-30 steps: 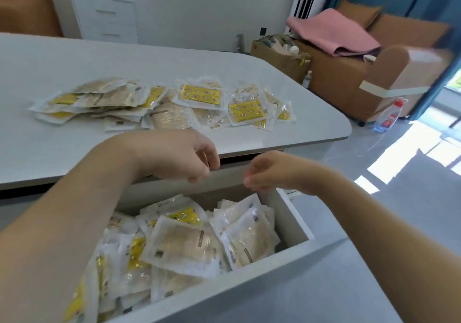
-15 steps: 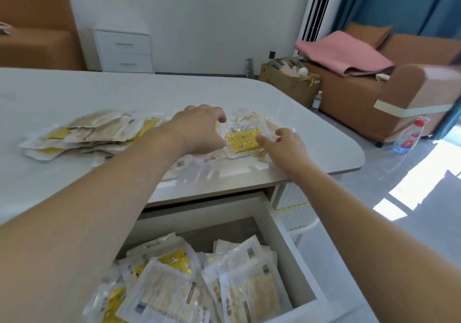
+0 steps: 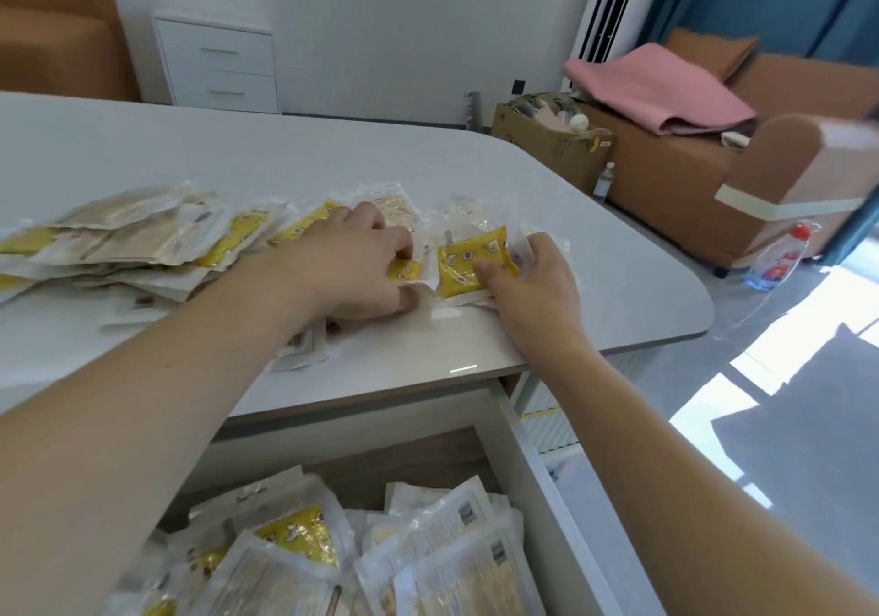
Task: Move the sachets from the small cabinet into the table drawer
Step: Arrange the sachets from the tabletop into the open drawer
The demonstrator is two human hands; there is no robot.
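Fingers of the right hand (image 3: pixel 532 282) are pinching a yellow sachet (image 3: pixel 468 261) on the bench (image 3: pixel 594 254); left hand (image 3: pixel 354 268) fingers are curling onto neighbouring sachets (image 3: pixel 142 240).

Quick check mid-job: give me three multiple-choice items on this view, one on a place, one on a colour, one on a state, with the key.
1. The right hand rests on sachets:
A. on the table
B. in the drawer
C. on the sofa

2. The sachet under the right hand is:
A. blue
B. yellow
C. green

3. The drawer is:
A. shut
B. open, holding sachets
C. open, bare

Key: 1 A, both the right and left hand are on the tabletop pile; 2 B, yellow pack under the thumb; 3 B, packs fill the drawer.
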